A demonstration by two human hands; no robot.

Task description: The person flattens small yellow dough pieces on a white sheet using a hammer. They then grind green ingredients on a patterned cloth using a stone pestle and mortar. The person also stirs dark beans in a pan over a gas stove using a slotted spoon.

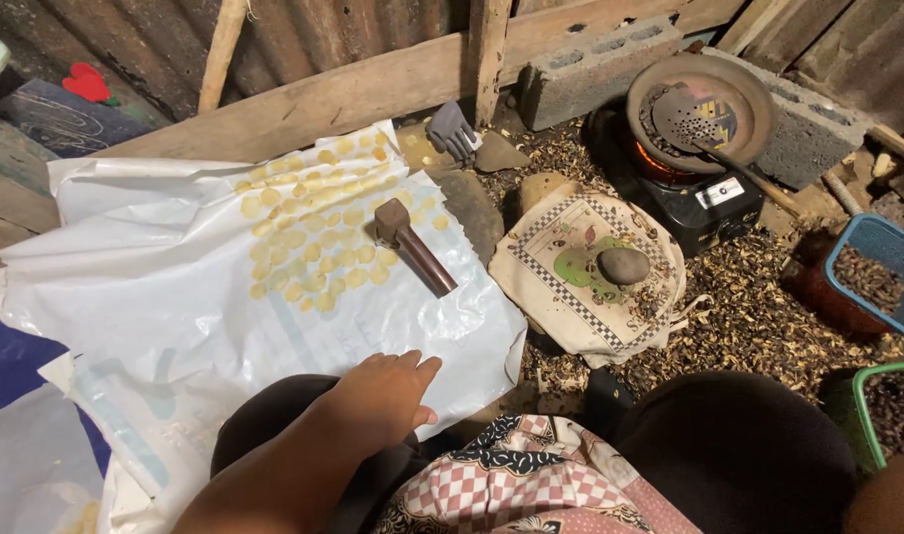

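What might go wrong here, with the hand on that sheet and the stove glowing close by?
The left hand rests on the white plastic sheet; a tug might scatter the flattened yellow discs or shift the hammer. The glowing stove sits among dry husks, which might catch fire.

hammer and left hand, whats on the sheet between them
In the head view, only bare white plastic sheet lies between the hammer and the left hand; the flattened yellow pieces sit beside and beyond the hammer.
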